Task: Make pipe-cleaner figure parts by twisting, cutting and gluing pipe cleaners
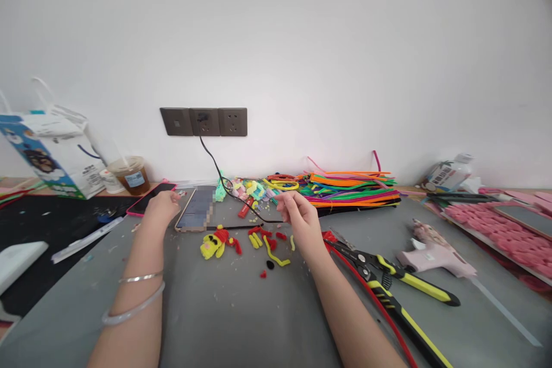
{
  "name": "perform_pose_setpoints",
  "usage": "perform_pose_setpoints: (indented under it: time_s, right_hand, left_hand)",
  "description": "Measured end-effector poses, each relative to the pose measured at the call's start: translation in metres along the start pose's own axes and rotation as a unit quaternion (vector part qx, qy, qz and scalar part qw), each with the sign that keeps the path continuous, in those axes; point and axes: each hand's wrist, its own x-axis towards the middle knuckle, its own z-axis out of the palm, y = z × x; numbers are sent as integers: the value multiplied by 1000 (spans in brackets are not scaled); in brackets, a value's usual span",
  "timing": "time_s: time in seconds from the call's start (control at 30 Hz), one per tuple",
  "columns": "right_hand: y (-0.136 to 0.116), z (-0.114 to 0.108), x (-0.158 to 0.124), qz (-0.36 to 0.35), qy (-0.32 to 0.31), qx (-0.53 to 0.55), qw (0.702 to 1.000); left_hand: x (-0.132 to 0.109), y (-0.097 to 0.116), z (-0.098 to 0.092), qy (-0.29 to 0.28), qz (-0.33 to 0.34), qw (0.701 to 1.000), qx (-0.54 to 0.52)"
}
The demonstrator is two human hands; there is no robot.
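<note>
My left hand (pixel 160 206) reaches toward the left edge of a phone (pixel 196 209) lying flat on the grey table (pixel 241 310); its fingers are curled and I cannot see anything in them. My right hand (pixel 297 215) hovers over the table with thumb and forefinger pinched, apparently on a thin black pipe cleaner (pixel 235 227) that runs leftward. Below the hands lie a small yellow and red pipe-cleaner figure (pixel 215 243) and several cut yellow and red pieces (pixel 269 244).
A pile of coloured pipe cleaners (pixel 349 187) lies at the wall. Yellow-handled pliers (pixel 397 287) and a pink glue gun (pixel 431 250) lie to the right. A pink-cased phone (pixel 149 198), a drink cup (pixel 129 175) and a paper bag (pixel 47 152) stand left. A black cable (pixel 215 167) hangs from the wall socket (pixel 203 121).
</note>
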Motion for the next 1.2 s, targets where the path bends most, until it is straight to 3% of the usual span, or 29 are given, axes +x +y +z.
perform_pose_setpoints:
  time_s: [0.17, 0.27, 0.3, 0.4, 0.5, 0.57, 0.7, 1.07, 1.2]
  right_hand:
    - [1, 0, 0, 1, 0, -2, 1000]
    - [4, 1, 0, 9, -7, 1, 1000]
    - [4, 1, 1, 10, -12, 3, 1000]
    - [5, 3, 1, 0, -30, 6, 1000]
    - [3, 6, 0, -6, -64, 13, 998]
    - [1, 8, -2, 0, -96, 16, 995]
    - [0, 11, -6, 0, -159, 12, 987]
    - [3, 11, -7, -12, -138, 20, 990]
    - [2, 10, -6, -16, -99, 15, 995]
  left_hand:
    - [-6, 25, -13, 45, -26, 999, 2]
    - [-17, 54, -19, 150, 38, 982, -104]
    - [-23, 65, -19, 158, 61, 973, -155]
    - [-43, 96, -11, 121, 123, 959, -224]
    - [-62, 119, 3, 18, 211, 942, -260]
    - [-73, 130, 10, -44, 262, 930, -256]
    - [-87, 141, 19, -125, 290, 914, -253]
    - [-93, 142, 28, -139, 323, 905, -239]
    - [-96, 144, 31, -158, 325, 901, -242]
